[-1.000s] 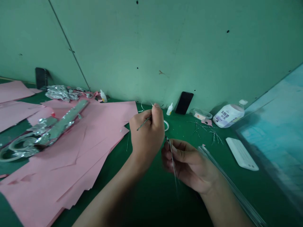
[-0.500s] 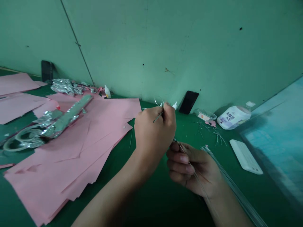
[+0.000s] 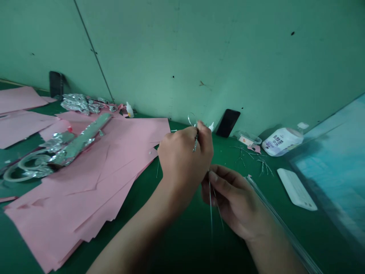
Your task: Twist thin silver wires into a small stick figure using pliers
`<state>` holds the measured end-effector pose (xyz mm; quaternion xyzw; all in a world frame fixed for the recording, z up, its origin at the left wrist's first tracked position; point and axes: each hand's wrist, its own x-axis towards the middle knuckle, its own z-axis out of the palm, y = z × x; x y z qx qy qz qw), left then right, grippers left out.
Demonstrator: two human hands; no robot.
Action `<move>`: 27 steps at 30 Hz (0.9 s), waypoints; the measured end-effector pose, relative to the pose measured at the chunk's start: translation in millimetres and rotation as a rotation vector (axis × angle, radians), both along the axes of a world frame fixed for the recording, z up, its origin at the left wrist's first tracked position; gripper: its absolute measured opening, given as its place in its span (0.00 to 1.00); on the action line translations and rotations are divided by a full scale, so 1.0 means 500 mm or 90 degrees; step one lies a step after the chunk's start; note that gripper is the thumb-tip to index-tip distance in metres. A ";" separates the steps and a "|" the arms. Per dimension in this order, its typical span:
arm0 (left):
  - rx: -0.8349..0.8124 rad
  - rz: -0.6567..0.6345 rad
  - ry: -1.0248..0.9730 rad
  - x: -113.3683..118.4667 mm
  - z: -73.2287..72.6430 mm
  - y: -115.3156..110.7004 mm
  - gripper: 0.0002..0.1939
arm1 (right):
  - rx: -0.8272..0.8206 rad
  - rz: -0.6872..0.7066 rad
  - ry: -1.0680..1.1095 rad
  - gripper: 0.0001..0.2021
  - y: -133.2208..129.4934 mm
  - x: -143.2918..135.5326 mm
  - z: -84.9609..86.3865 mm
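My left hand (image 3: 185, 152) is closed around a twisted wire piece (image 3: 195, 141), whose dark, silvery end pokes up between thumb and fingers. A thin loop (image 3: 191, 118) of the wire shows beyond the knuckles. Just below and to the right, my right hand (image 3: 228, 190) pinches the thin wire strands (image 3: 211, 205), and two of them hang down from the fingertips. The two hands almost touch, and the left one hides the stretch of wire between them. Beside my right forearm lies a bundle of straight wires (image 3: 273, 213).
Pink paper sheets (image 3: 94, 171) cover the left side, with scissors (image 3: 31, 165) and foil-wrapped pieces (image 3: 78, 103) on them. A dark phone (image 3: 228, 122) leans on the wall. To the right are a plastic bottle (image 3: 282, 141), a clear tub (image 3: 248, 137), twisted wire sprigs (image 3: 265, 166) and a white power bank (image 3: 296, 189).
My right hand has turned, its thumb now on top, and the wire strands have swung to hang straighter down. The twisted end in my left hand has tilted more upright.
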<state>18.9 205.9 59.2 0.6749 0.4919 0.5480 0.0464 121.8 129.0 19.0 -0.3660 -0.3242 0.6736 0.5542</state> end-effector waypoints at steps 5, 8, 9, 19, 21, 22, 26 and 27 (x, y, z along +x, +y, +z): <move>-0.008 -0.029 -0.076 0.000 0.002 0.002 0.27 | 0.071 -0.086 -0.149 0.08 -0.008 -0.011 0.001; -0.070 -0.078 -0.139 0.000 0.006 0.003 0.27 | 0.110 -0.106 -0.223 0.07 -0.013 -0.011 0.001; -0.098 -0.102 -0.161 0.000 0.007 0.003 0.28 | 0.120 -0.117 -0.251 0.07 -0.015 -0.011 0.002; -0.285 -0.388 -0.447 0.029 -0.033 0.024 0.28 | 0.132 -0.182 -0.335 0.08 -0.029 -0.016 0.018; -0.308 -0.449 -0.478 0.034 -0.037 0.027 0.29 | 0.119 -0.185 -0.306 0.08 -0.026 -0.016 0.014; -0.315 -0.479 -0.482 0.036 -0.038 0.028 0.29 | 0.117 -0.189 -0.300 0.08 -0.025 -0.016 0.014; -0.324 -0.593 -0.508 0.035 -0.038 0.028 0.30 | 0.139 -0.214 -0.365 0.08 -0.028 -0.017 0.022; -0.327 -0.611 -0.514 0.035 -0.038 0.027 0.30 | 0.150 -0.224 -0.398 0.08 -0.030 -0.018 0.024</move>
